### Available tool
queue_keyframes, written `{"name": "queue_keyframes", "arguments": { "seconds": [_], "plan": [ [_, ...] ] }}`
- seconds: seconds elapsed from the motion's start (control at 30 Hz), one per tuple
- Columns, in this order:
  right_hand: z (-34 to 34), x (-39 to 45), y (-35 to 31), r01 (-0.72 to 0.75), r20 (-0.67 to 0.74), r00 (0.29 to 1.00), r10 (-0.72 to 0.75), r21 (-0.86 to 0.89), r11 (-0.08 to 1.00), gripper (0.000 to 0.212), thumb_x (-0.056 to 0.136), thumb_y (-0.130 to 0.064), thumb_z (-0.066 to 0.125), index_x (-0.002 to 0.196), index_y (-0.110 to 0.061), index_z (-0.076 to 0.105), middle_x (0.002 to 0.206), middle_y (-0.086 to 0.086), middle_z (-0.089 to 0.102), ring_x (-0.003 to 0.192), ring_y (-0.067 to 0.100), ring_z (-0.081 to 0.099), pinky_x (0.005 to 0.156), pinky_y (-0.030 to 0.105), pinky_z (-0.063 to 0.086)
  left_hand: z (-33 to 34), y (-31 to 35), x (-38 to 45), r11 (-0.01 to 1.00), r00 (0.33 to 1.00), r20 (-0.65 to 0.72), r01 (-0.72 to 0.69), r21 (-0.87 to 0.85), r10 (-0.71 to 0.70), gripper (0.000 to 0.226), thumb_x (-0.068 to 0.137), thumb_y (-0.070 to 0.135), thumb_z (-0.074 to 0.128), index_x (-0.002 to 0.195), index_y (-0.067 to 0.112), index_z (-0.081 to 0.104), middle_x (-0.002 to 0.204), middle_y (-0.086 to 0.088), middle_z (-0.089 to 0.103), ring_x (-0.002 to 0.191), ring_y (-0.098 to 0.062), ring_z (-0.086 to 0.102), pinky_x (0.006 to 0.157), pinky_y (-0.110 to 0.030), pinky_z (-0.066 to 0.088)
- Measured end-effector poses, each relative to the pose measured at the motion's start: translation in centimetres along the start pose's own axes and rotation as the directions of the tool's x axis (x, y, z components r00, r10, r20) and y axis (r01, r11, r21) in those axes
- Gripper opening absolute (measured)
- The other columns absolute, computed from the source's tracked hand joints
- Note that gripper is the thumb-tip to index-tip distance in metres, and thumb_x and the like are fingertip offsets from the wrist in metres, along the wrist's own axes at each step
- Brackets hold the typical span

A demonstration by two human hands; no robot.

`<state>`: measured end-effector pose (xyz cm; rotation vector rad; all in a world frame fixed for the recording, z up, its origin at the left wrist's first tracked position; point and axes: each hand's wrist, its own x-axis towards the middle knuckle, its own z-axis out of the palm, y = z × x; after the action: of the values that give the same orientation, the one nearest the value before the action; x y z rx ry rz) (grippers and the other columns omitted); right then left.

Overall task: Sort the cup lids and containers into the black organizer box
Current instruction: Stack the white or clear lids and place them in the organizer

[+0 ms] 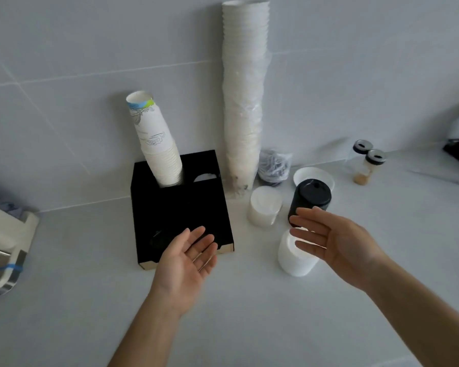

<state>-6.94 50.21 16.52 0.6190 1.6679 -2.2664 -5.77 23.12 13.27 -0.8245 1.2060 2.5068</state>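
Step in hand: your reach, nothing gripped. Left hand (188, 256) open, fingers apart, over the near edge of the black cardboard organizer box (180, 207). Right hand (334, 239) open, empty, just above the near stack of white plastic lids (294, 260) and beside the black lid stack (309, 198). A second white lid stack (264, 206) stands further left.

Next, likely: close on one stack and carry it left to a free hole.

Writing: faint print on the paper cups (157, 139) slotted in the box, unreadable.

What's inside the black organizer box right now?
A tilted stack of paper cups stands in a back slot of the black organizer box. Something white shows in the neighbouring hole. The front openings are dark, partly covered by the left hand.
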Motion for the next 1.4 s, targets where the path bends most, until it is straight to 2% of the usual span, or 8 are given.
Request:
{"name": "queue_keyframes", "arguments": {
  "seconds": [0.4, 0.57, 0.8, 0.9, 1.0, 1.07, 1.23, 1.4],
  "plan": [
    [-10.7, 4.2, 2.4, -0.121, -0.137, 0.983, 0.119, -0.007, 0.993, 0.025, 0.096, -0.024, 0.058, 0.112, -0.009, 0.07, 0.115, 0.01, 0.073, 0.107, 0.028, 0.069, 0.091, 0.044, 0.054, 7.2, -8.5, 4.9, 0.953, 0.993, -0.044, 0.12, 0.278, -0.112, 0.028, 0.093, 0.029, 0.056, 0.112, 0.011, 0.064, 0.107, -0.01, 0.068, 0.097, -0.022, 0.065, 0.079, -0.034, 0.049],
    [-12.0, 7.2, 5.0, -0.212, -0.121, 0.974, 0.193, -0.167, 0.963, 0.034, 0.093, -0.026, 0.065, 0.124, -0.012, 0.064, 0.126, 0.007, 0.066, 0.11, 0.023, 0.064, 0.088, 0.039, 0.053, 9.7, -12.4, 7.6, 0.828, 0.989, -0.06, 0.144, 0.542, -0.133, 0.026, 0.09, 0.03, 0.061, 0.114, 0.022, 0.056, 0.125, -0.004, 0.057, 0.116, -0.02, 0.052, 0.099, -0.036, 0.041],
    [-11.1, 10.2, 7.8, -0.271, -0.071, 0.962, 0.262, -0.303, 0.913, 0.074, 0.082, -0.038, 0.077, 0.146, -0.017, 0.045, 0.14, 0.007, 0.053, 0.124, 0.028, 0.053, 0.11, 0.046, 0.042, 10.6, -15.7, 8.8, 0.673, 0.988, -0.083, 0.147, 0.725, -0.127, 0.043, 0.08, 0.045, 0.065, 0.117, 0.024, 0.06, 0.125, 0.001, 0.059, 0.106, -0.014, 0.054, 0.093, -0.034, 0.04],
    [-11.3, 11.0, 8.6, -0.282, -0.086, 0.96, 0.268, -0.275, 0.919, 0.08, 0.077, -0.039, 0.08, 0.145, -0.015, 0.046, 0.136, 0.008, 0.054, 0.117, 0.027, 0.054, 0.106, 0.046, 0.045, 9.5, -16.1, 9.7, 0.651, 0.983, -0.136, 0.182, 0.737, -0.12, 0.089, 0.059, 0.064, 0.07, 0.136, 0.024, 0.05, 0.138, 0.005, 0.052, 0.124, -0.017, 0.049, 0.107, -0.043, 0.038],
    [-11.3, 11.3, 8.8, -0.283, -0.061, 0.959, 0.277, -0.27, 0.92, 0.065, 0.061, -0.05, 0.081, 0.113, -0.016, 0.064, 0.112, 0.004, 0.06, 0.103, 0.023, 0.057, 0.084, 0.035, 0.048, 9.7, -15.8, 9.9, 0.668, 0.982, -0.107, 0.186, 0.721, -0.158, 0.048, 0.071, 0.054, 0.069, 0.111, 0.027, 0.064, 0.127, 0.003, 0.058, 0.113, -0.014, 0.053, 0.098, -0.038, 0.042],
    [-11.5, 11.5, 9.1, -0.287, -0.054, 0.958, 0.283, -0.274, 0.918, 0.077, 0.057, -0.051, 0.077, 0.105, 0.006, 0.06, 0.101, 0.022, 0.06, 0.093, 0.027, 0.057, 0.079, 0.036, 0.044, 9.7, -16.0, 10.0, 0.703, 0.975, -0.092, 0.209, 0.68, -0.201, 0.019, 0.083, 0.043, 0.066, 0.097, 0.031, 0.064, 0.12, 0.003, 0.06, 0.112, -0.015, 0.053, 0.097, -0.038, 0.042],
    [-11.8, 12.1, 9.6, -0.29, -0.056, 0.957, 0.285, -0.24, 0.926, 0.071, 0.073, -0.042, 0.077, 0.12, 0.007, 0.058, 0.131, 0.024, 0.058, 0.121, 0.038, 0.056, 0.1, 0.049, 0.048, 9.5, -16.2, 10.3, 0.748, 0.961, -0.088, 0.261, 0.61, -0.263, 0.042, 0.086, 0.039, 0.064, 0.123, 0.021, 0.059, 0.124, 0.005, 0.061, 0.117, -0.013, 0.052, 0.11, -0.043, 0.034],
    [-12.3, 12.2, 9.7, -0.324, -0.03, 0.945, 0.325, -0.203, 0.924, 0.084, 0.056, -0.051, 0.083, 0.127, -0.011, 0.062, 0.123, 0.008, 0.067, 0.112, 0.024, 0.063, 0.081, 0.037, 0.052, 9.3, -16.2, 10.5, 0.781, 0.953, -0.1, 0.291, 0.552, -0.284, 0.046, 0.083, 0.038, 0.068, 0.124, 0.02, 0.059, 0.129, 0.002, 0.06, 0.124, -0.015, 0.05, 0.113, -0.045, 0.03]
  ]
}}
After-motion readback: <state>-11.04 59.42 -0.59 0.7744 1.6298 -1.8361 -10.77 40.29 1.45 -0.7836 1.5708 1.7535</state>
